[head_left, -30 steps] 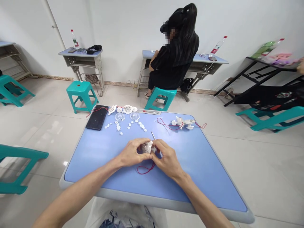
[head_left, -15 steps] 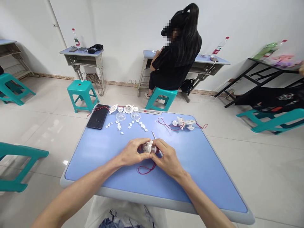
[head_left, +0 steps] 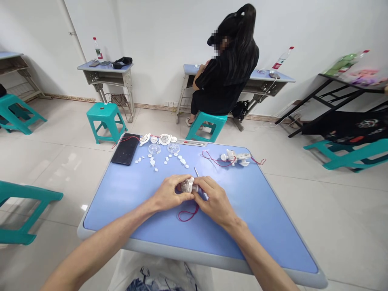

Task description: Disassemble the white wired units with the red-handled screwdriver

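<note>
**A:** What have the hands got?

**B:** The left hand (head_left: 169,195) and right hand (head_left: 214,199) meet near the middle of the blue worktop (head_left: 251,226), and both grips are closed on a white plastic assembly (head_left: 188,185) with a see-through part. The fingers wrap it, so much of it is hidden.

**A:** Anything else right by them?

**B:** A loop of red cord (head_left: 188,215) lies on the worktop just below the hands. A thin metal tool (head_left: 197,173) sticks out past the right hand, angled toward the far edge. I can't tell whether that hand is holding it.

**A:** And further up the worktop?

**B:** Along the far edge, left of centre, there's a black phone (head_left: 125,149), lying face up near the corner. Beside it sit two clear plastic domes (head_left: 154,149) and a scatter of small white pieces (head_left: 152,161). Right of centre, a second white assembly (head_left: 236,157) lies with red wire (head_left: 212,158) trailing from it.

**A:** Anyone else around?

**B:** A seated person (head_left: 224,76) on a teal stool (head_left: 207,126) faces a desk (head_left: 194,69) by the far wall, well apart.
</note>
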The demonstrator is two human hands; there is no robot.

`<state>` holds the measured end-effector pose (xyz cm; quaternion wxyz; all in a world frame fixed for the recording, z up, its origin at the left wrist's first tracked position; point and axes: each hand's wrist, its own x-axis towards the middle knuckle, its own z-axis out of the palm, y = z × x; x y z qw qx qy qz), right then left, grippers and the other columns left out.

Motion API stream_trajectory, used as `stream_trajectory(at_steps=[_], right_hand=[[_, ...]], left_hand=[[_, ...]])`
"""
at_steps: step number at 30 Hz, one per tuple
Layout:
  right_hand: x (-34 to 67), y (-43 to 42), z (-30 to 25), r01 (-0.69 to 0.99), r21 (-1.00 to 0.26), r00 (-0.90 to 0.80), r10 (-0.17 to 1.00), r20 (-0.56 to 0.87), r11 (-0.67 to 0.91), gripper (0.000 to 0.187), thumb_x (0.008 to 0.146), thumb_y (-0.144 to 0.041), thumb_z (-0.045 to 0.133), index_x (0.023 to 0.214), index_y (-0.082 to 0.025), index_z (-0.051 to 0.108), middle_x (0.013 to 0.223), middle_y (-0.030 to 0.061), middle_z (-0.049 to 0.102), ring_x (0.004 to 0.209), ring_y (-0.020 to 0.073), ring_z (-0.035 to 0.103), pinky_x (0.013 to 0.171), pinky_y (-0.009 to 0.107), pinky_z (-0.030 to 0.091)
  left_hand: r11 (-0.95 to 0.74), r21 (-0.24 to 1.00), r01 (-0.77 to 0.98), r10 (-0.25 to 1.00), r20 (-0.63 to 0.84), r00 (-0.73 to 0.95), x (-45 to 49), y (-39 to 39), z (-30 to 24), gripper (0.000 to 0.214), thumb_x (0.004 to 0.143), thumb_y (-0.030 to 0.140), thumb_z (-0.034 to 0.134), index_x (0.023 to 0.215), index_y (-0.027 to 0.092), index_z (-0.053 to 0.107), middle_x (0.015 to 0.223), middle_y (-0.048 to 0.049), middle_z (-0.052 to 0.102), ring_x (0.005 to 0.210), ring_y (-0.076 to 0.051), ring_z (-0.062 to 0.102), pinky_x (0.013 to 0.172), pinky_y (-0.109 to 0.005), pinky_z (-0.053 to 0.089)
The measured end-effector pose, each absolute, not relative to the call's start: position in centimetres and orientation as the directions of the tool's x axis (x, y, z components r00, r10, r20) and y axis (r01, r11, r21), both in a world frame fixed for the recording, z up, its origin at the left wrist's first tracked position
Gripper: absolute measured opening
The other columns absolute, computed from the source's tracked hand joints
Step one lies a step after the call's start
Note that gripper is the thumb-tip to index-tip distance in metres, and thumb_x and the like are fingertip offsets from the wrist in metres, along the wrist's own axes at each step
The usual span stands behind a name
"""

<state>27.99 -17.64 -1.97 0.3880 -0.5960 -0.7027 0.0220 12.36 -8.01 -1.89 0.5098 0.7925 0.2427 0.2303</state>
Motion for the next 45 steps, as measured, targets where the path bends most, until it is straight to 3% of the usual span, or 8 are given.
stream_trajectory(at_steps=[6, 19, 45], right_hand=[[28.05, -17.40, -1.94, 0.854, -0.419, -0.033, 0.836, 0.547, 0.308, 0.020, 0.087, -0.008, 0.051, 0.100, -0.021, 0.059, 0.093, 0.0066, 0.067, 0.080, 0.0212, 0.057, 0.071, 0.036, 0.050], [28.12, -17.40, -1.56, 0.809, -0.511, -0.003, 0.872, 0.490, 0.290, 0.021, 0.083, -0.005, 0.051, 0.092, -0.022, 0.058, 0.086, 0.0031, 0.065, 0.075, 0.0189, 0.054, 0.068, 0.032, 0.047], [28.61, -17.83, -1.34, 0.729, -0.620, -0.036, 0.920, 0.391, 0.292, 0.019, 0.088, -0.007, 0.048, 0.094, -0.022, 0.057, 0.088, 0.0034, 0.061, 0.080, 0.0172, 0.056, 0.070, 0.030, 0.046]], left_hand=[[-0.363, 0.917, 0.163, 0.623, 0.109, 0.775, 12.41, -8.01, -1.83, 0.056, 0.072, 0.024, 0.075, 0.126, 0.014, 0.061, 0.110, -0.0099, 0.067, 0.092, -0.021, 0.060, 0.085, -0.034, 0.050], [-0.343, 0.929, 0.136, 0.610, 0.110, 0.785, 12.32, -8.04, -1.88, 0.056, 0.071, 0.020, 0.075, 0.125, 0.015, 0.061, 0.116, -0.0098, 0.066, 0.102, -0.023, 0.062, 0.096, -0.037, 0.048], [-0.385, 0.910, 0.153, 0.601, 0.122, 0.790, 12.12, -8.26, -1.53, 0.057, 0.071, 0.022, 0.076, 0.125, 0.015, 0.062, 0.109, -0.0093, 0.069, 0.095, -0.022, 0.062, 0.089, -0.035, 0.049]])
